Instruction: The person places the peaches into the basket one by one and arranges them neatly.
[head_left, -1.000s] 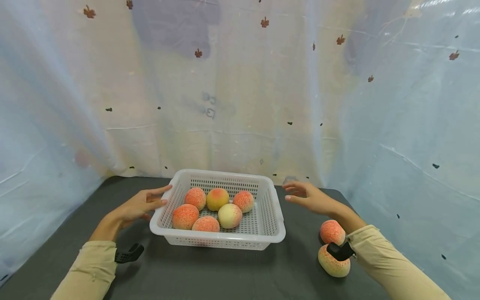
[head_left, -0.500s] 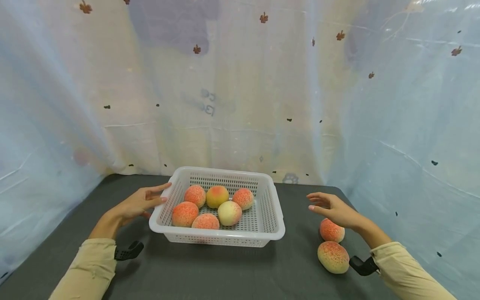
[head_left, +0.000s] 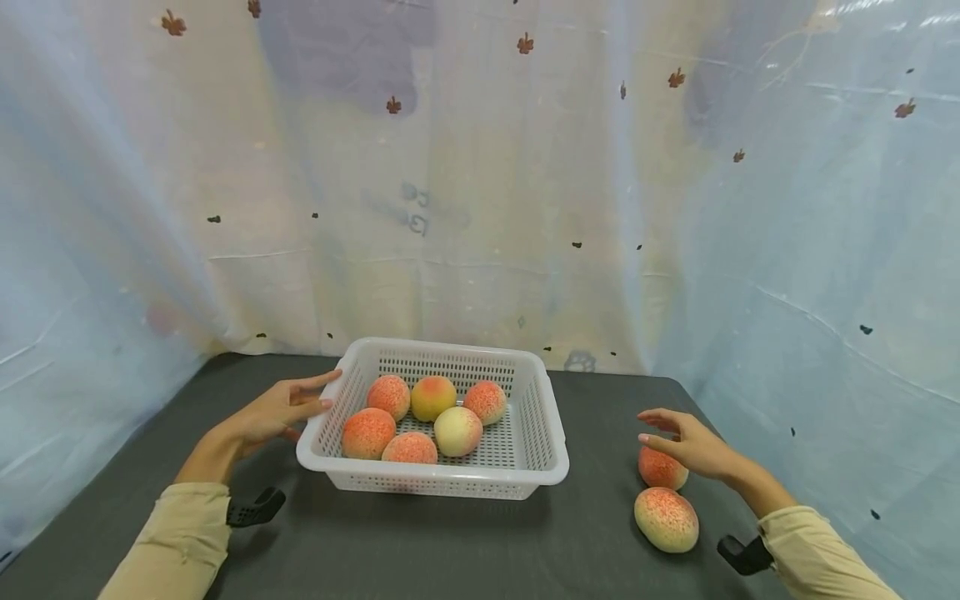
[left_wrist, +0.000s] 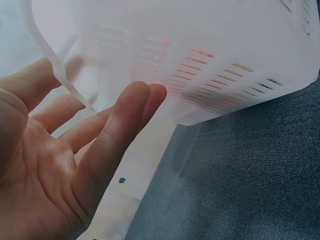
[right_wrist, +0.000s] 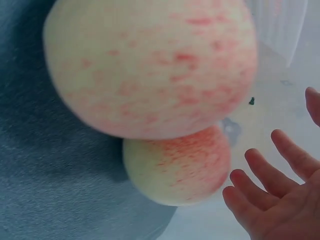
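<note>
A white perforated plastic basket [head_left: 536, 477] stands on the dark table, holding several peaches, one of them a yellow peach [head_left: 433, 398]. At its left side my left hand [head_left: 266, 414] holds the rim, with the thumb over it and other fingers against the outer wall, as the left wrist view shows. On the right lie two peaches outside the basket: a front peach [head_left: 667, 520] and a rear peach [head_left: 662, 469]. Partly covering the rear one in the head view is my right hand [head_left: 697, 446], its fingers relaxed and apart with nothing in them. The right wrist view shows those fingers separate from both peaches.
The dark cloth-covered table [head_left: 450, 546] ends at a pale plastic curtain [head_left: 480, 208] behind the basket. This curtain continues along both sides. A black wrist mount [head_left: 742, 554] sits near the right cuff, beside the front peach.
My right hand has moved right and toward me, from beside the basket's right rim to the rear loose peach. My left hand stays at the rim, and the basket has not visibly shifted.
</note>
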